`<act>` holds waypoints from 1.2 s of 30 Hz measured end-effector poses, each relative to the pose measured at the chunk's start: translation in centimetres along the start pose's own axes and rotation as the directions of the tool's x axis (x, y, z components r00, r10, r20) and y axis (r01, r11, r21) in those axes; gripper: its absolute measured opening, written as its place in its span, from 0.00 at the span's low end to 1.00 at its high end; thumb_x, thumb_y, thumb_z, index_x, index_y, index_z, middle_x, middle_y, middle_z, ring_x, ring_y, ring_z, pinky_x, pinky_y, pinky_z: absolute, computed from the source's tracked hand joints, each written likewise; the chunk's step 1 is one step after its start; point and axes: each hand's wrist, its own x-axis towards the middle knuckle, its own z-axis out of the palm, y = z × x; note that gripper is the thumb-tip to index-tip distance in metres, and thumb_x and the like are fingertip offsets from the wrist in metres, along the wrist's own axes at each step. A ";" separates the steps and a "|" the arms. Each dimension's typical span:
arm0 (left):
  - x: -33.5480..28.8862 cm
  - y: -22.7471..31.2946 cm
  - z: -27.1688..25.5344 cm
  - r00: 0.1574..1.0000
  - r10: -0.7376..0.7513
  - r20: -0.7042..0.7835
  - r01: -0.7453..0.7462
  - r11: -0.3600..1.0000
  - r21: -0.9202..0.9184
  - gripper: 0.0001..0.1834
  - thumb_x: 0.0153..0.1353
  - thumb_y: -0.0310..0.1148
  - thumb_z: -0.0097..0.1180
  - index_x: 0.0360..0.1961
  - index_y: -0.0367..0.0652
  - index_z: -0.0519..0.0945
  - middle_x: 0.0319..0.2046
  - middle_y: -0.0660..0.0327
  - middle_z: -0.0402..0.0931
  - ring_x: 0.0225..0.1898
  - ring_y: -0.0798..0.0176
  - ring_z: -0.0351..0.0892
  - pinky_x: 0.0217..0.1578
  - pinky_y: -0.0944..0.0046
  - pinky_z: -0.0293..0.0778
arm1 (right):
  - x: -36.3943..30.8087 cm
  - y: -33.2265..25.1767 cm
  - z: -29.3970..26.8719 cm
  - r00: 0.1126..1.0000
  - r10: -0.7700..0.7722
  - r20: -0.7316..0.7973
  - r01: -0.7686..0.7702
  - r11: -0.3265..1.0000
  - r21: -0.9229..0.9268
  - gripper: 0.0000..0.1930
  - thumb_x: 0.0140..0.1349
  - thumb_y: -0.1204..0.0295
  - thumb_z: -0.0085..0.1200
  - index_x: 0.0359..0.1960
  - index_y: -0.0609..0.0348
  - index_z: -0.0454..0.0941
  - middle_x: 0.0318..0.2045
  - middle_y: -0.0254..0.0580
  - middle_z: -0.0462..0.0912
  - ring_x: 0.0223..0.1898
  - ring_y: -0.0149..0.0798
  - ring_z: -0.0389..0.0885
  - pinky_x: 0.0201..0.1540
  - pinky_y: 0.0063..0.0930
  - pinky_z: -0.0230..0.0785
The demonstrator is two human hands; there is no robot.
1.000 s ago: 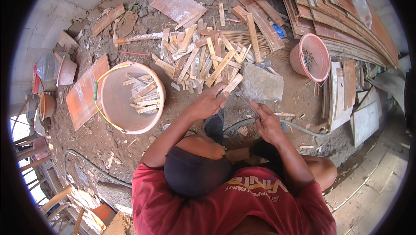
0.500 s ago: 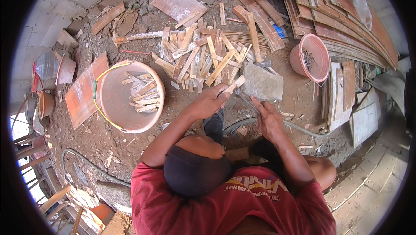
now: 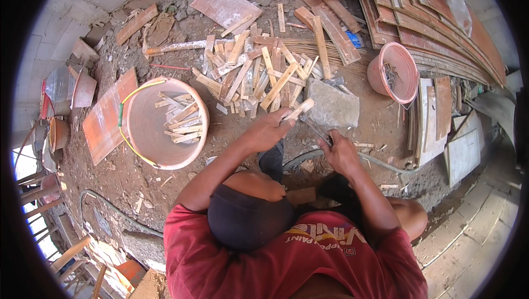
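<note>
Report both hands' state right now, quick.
Left hand: closed, holding a short wood piece.
Right hand: closed, holding a metal hand tool.

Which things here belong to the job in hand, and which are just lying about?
Likely part of the job:
wood piece, in the left hand
metal tool, in the right hand
pile of wood strips
yellow-handled bucket, holding wood pieces

Apparently just lying about:
hose
blue scrap
red strip
stacked boards
</note>
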 end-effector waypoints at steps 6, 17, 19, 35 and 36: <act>1.7 -0.8 0.6 0.942 -0.277 0.192 0.305 0.943 -0.135 0.15 0.71 0.41 0.45 0.42 0.37 0.71 0.23 0.61 0.70 0.27 0.65 0.75 0.31 0.61 0.71 | 2.5 3.2 2.7 0.999 0.048 -0.014 -0.049 0.995 -0.088 0.22 0.62 0.51 0.58 0.35 0.62 0.77 0.26 0.60 0.82 0.34 0.65 0.81 0.39 0.54 0.72; 5.6 -9.5 6.4 0.951 -0.114 -0.288 0.187 0.952 0.241 0.16 0.67 0.37 0.47 0.45 0.35 0.76 0.34 0.36 0.77 0.40 0.32 0.76 0.42 0.41 0.70 | 5.6 3.1 4.5 0.940 0.297 0.168 -0.252 0.936 -0.245 0.26 0.65 0.48 0.49 0.43 0.62 0.81 0.41 0.61 0.83 0.47 0.59 0.81 0.51 0.48 0.71; 5.8 -9.3 6.4 0.948 -0.149 -0.281 0.223 0.942 0.253 0.17 0.68 0.39 0.47 0.47 0.35 0.75 0.35 0.37 0.78 0.41 0.33 0.76 0.44 0.41 0.69 | 5.7 3.0 4.2 0.940 0.289 0.181 -0.241 0.938 -0.249 0.26 0.66 0.48 0.48 0.43 0.63 0.81 0.42 0.61 0.82 0.49 0.59 0.80 0.53 0.48 0.71; 4.7 -7.1 0.0 0.957 -0.280 -0.080 0.243 0.919 -0.310 0.15 0.70 0.43 0.44 0.37 0.42 0.73 0.19 0.55 0.71 0.16 0.56 0.70 0.20 0.57 0.68 | 2.1 6.6 1.0 0.946 0.014 0.323 0.027 0.992 -0.120 0.19 0.69 0.61 0.43 0.49 0.63 0.76 0.41 0.61 0.81 0.47 0.60 0.79 0.51 0.49 0.69; 4.0 -6.3 -0.3 0.961 -0.278 -0.004 0.242 0.845 -0.476 0.16 0.71 0.44 0.44 0.39 0.42 0.73 0.19 0.57 0.69 0.15 0.61 0.67 0.18 0.61 0.65 | 1.8 6.1 0.3 0.942 -0.003 0.337 0.024 0.998 -0.060 0.19 0.69 0.61 0.43 0.49 0.63 0.76 0.39 0.60 0.82 0.46 0.60 0.79 0.50 0.49 0.69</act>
